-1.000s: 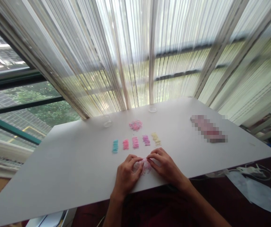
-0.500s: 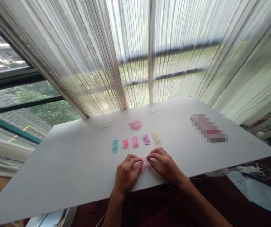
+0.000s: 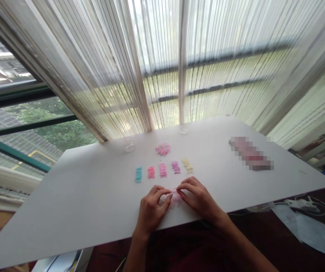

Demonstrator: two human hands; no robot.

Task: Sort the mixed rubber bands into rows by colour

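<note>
At the table's near edge my left hand (image 3: 153, 207) pinches one end of a thin pink strip (image 3: 173, 190), possibly a small elastic band. The strip's other end is between the fingertips of my right hand (image 3: 197, 196). Just under both hands lies a loose pile of pale pink pieces (image 3: 176, 202), partly covered by my fingers. Beyond them runs a row of small stacks: teal (image 3: 138, 174), coral (image 3: 151, 172), pink (image 3: 162, 170), purple (image 3: 176, 167) and pale yellow (image 3: 187, 166). The pieces are too small to name surely.
A mixed pink heap (image 3: 162, 149) lies behind the row. Two clear round containers or lids, one left (image 3: 128, 145) and one right (image 3: 184, 130), stand toward the white table's (image 3: 80, 196) back edge. A pixelated reddish object (image 3: 250, 153) lies at the right. String curtains (image 3: 162, 75) hang behind.
Both hands stay almost in place, still pinching the strip, with only slight finger movement. The camera view has shifted very slightly.
</note>
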